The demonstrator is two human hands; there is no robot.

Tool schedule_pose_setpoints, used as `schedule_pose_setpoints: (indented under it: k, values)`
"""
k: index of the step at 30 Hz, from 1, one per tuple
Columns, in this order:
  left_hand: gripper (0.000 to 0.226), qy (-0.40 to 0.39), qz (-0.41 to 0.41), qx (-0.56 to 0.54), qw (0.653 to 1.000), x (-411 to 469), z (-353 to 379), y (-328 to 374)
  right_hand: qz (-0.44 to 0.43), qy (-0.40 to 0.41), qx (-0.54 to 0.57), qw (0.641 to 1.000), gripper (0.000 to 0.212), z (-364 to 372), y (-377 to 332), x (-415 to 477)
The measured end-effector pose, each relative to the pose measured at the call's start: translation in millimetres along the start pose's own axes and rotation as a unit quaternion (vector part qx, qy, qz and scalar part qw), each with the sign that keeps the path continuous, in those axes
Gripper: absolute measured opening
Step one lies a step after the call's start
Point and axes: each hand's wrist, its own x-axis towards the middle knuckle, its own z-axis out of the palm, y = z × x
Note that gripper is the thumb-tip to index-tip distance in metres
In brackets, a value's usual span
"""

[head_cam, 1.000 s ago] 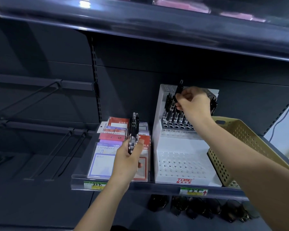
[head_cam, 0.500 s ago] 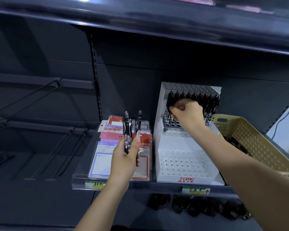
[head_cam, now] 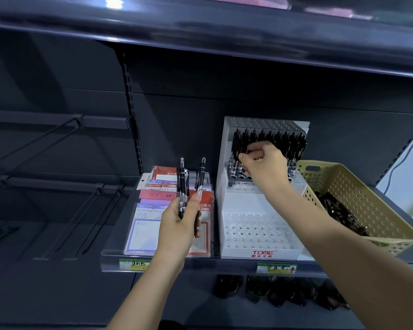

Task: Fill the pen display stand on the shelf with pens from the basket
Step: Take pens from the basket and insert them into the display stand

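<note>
A white stepped pen display stand [head_cam: 253,234] marked TOME stands on the shelf. Its upper tier holds a row of black pens [head_cam: 293,141]; the lower tier's holes are bare. My right hand [head_cam: 264,163] is curled against those upper pens, fingers closed at the left end of the row; whether it grips one is hidden. My left hand [head_cam: 180,222] holds a few black pens [head_cam: 184,184] upright in front of the notebooks. A beige perforated basket [head_cam: 358,194] to the right of the stand holds more black pens [head_cam: 336,210].
Packs of notebooks [head_cam: 148,225] lie left of the stand. The shelf front [head_cam: 224,264] carries price labels. Bare metal hooks [head_cam: 88,210] stick out at the left. Dark items [head_cam: 279,291] sit on the shelf below. Another shelf overhangs above.
My right hand came down from holding a pen above the stand to the upper row of pens. My left hand has spread its pens slightly apart.
</note>
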Motion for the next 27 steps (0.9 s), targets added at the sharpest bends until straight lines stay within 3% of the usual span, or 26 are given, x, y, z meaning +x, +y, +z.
schedule_pose_setpoints:
  k: [2,4,7,12,17,22,27]
  values:
    - [0.020,-0.003,0.005,0.010,1.000,-1,2,-1,0.012,-0.023,0.024,0.999,0.009,-3,-2,-13]
    - [0.020,-0.020,0.011,0.011,1.000,-4,6,-1,0.044,-0.108,0.073,0.990,0.014,-3,-5,-29]
    - [0.015,-0.050,0.009,-0.015,0.999,-9,13,-1,0.115,-0.231,0.178,0.950,0.023,1,-2,-49]
    - [0.017,-0.054,0.020,0.000,0.998,-12,16,-4,0.172,-0.262,0.304,0.900,0.008,-4,6,-56]
    - [0.016,-0.067,0.035,0.008,0.997,-14,19,-6,0.186,-0.304,0.341,0.870,0.017,-14,13,-55]
    - [0.017,-0.057,0.005,-0.027,0.998,-11,21,-10,0.158,-0.284,0.303,0.896,0.014,-24,5,-49]
    - [0.018,0.001,-0.015,-0.019,1.000,-6,13,-15,0.062,-0.097,0.207,0.972,0.005,-42,-17,-19]
